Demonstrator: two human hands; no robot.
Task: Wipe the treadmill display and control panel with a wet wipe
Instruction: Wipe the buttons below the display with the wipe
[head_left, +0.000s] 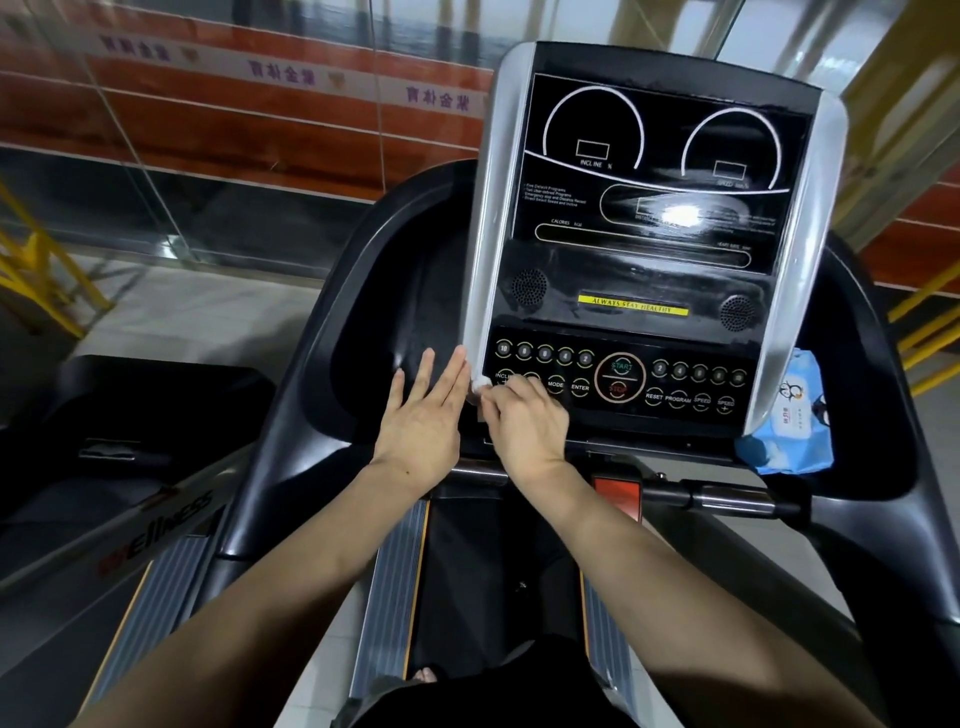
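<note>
In right hand (527, 421) grip: wet wipe (480, 387).

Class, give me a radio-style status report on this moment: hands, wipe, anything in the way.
Left hand open, flat beside panel. Right hand pinching wipe at panel's lower-left corner. Nothing blocking; wipe pack tucked at console's right.

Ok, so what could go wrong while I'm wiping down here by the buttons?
1. The right hand presses the wipe over the incline and mode keys, close to the START button; a slip could trigger it, if powered.
2. Moisture might seep around the buttons.
3. The wipe pack sits wedged beside the console and could fall if bumped.
</note>
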